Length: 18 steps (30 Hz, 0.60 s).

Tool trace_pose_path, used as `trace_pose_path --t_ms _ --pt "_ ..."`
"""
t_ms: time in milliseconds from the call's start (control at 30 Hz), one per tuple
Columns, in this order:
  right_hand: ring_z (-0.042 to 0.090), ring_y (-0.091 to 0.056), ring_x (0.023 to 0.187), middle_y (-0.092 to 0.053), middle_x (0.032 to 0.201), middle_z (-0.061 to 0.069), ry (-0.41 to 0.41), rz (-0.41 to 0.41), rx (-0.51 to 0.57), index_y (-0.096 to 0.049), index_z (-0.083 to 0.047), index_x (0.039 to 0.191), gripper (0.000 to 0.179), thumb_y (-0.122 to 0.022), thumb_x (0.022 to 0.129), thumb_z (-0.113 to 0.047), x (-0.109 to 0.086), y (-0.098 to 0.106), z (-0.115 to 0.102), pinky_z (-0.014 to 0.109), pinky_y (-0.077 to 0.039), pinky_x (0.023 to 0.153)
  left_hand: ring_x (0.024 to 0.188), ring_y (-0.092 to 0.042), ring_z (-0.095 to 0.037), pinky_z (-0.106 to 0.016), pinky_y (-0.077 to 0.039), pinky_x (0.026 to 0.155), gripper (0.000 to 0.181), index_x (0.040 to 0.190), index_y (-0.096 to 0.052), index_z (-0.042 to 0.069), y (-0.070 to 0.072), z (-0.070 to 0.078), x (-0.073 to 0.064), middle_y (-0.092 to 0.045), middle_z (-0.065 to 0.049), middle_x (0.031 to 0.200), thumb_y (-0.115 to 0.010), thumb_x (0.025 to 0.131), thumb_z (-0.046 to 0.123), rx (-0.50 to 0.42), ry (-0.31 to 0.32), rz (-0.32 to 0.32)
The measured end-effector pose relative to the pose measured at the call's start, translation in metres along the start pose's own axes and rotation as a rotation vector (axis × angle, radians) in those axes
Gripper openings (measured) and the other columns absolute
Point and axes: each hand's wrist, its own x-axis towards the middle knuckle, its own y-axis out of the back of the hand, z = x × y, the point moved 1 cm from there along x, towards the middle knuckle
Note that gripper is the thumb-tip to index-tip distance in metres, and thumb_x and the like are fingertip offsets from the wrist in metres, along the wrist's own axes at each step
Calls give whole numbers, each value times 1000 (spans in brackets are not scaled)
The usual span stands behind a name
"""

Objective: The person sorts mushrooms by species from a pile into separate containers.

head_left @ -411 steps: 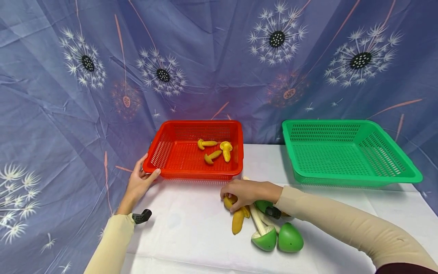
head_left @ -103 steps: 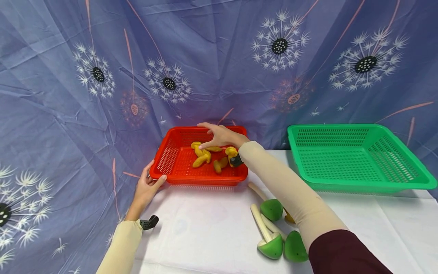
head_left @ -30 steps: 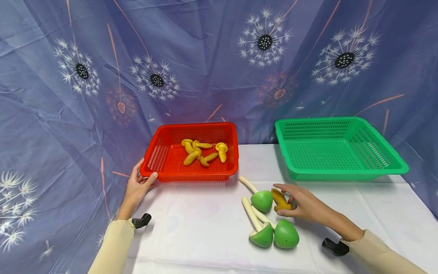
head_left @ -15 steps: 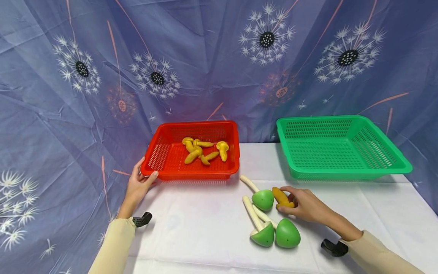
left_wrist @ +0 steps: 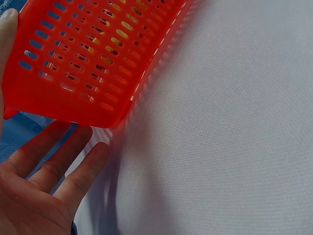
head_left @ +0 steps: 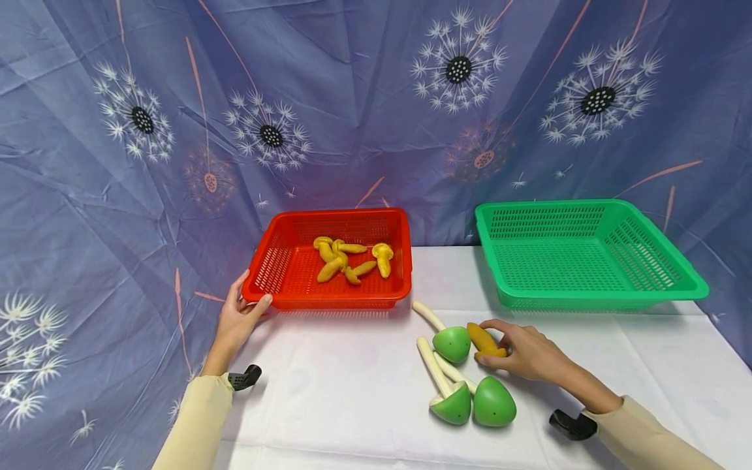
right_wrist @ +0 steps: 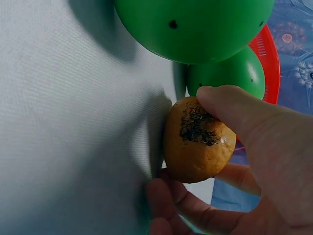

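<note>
In the head view my left hand (head_left: 236, 326) holds the front left corner of the red basket (head_left: 329, 303), its thumb on the rim. The left wrist view has the fingers (left_wrist: 73, 171) stretched out at the basket's lower corner. My right hand (head_left: 525, 349) grips a yellow-brown toy mushroom (head_left: 482, 337) lying on the white cloth. In the right wrist view, the thumb presses on the dark-patched cap (right_wrist: 190, 152) and fingers reach round its other side. Left of this hand lie green-capped toy mushrooms (head_left: 452, 344) with pale stems.
Several yellow toy mushrooms (head_left: 333, 267) lie inside the red basket. A green basket (head_left: 593, 299) stands at the back right. Behind both baskets hangs a blue dandelion-patterned cloth (head_left: 376, 98). White cloth (head_left: 329, 385) covers the table between my arms.
Yellow mushrooms from the pile have gone into the red basket. My right hand has come back to the table, and its fingers have closed in on the yellow-brown mushroom. The left hand stays put.
</note>
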Motion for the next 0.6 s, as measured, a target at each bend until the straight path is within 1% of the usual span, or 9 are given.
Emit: trace_pose_path --t_ms 167,233,400,500,600 --pt "7 -52 64 -62 76 -7 60 18 41 -58 -15 128 60 -77 80 -48 0 0 1 26 -42 53 93 -64 -2 -21 -56 74 85 156 -20 16 0 0 0 -42 -34 141 -72 89 11 -5 1 1" --pt "6 -53 65 -63 76 -7 66 19 64 -59 -15 127 59 -79 80 -44 0 2 1 25 -43 55 93 -64 -2 -21 -56 74 86 156 -20 16 0 0 1 -42 -34 141 -73 89 11 -11 1 2" --pt "7 -56 68 -67 86 -1 62 16 90 -58 -13 129 61 -81 79 -37 0 8 0 25 -45 57 94 -64 -2 -21 -56 75 86 156 -21 17 1 -2 1 -42 -34 142 -74 88 12 -11 9 7" --pt "7 -56 69 -67 93 3 59 27 94 -57 -13 131 62 -81 79 -37 -1 15 -3 25 -45 56 94 -64 -2 -21 -56 75 86 156 -21 17 1 -2 0 -42 -33 141 -73 88 11 -9 6 6" --pt "7 -57 68 -67 94 4 65 42 104 -57 -16 131 62 -82 79 -36 -2 22 -8 25 -46 56 94 -64 -2 -21 -56 77 86 156 -21 17 2 -1 0 -43 -33 142 -73 89 11 -3 3 4"
